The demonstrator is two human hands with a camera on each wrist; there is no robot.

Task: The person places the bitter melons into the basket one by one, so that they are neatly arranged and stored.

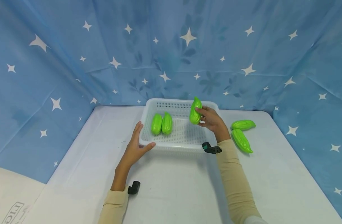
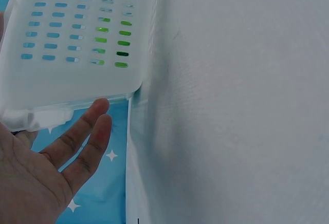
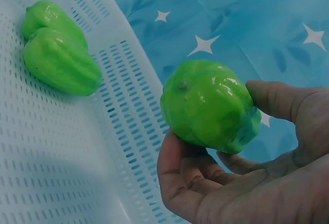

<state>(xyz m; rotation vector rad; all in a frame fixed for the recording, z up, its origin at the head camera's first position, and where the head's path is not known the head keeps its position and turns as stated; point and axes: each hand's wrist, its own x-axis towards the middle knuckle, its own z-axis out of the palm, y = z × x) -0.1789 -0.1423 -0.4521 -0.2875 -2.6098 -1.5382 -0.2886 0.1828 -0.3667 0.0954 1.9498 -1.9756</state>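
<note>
A white perforated plastic basket (image 1: 182, 145) stands on the table in the head view. My left hand (image 1: 134, 152) rests at its near left corner, the thumb by the front rim and the fingers stretched along the left side. In the left wrist view, two fingers of the left hand (image 2: 67, 162) extend straight beside the basket wall (image 2: 77, 85). My right hand (image 1: 211, 119) pinches a glossy green ridged gourd (image 1: 195, 111) above the basket's right part. In the right wrist view, thumb and fingers hold this gourd (image 3: 205, 106) from both sides. Two similar gourds (image 1: 156, 124) lie side by side inside the basket.
Right of the basket, two more green gourds (image 1: 242, 141) lie on the white table (image 1: 171, 186), touching or nearly so. A blue curtain (image 1: 171, 56) with white stars hangs behind and on both sides. Black wrist cameras sit on both wrists.
</note>
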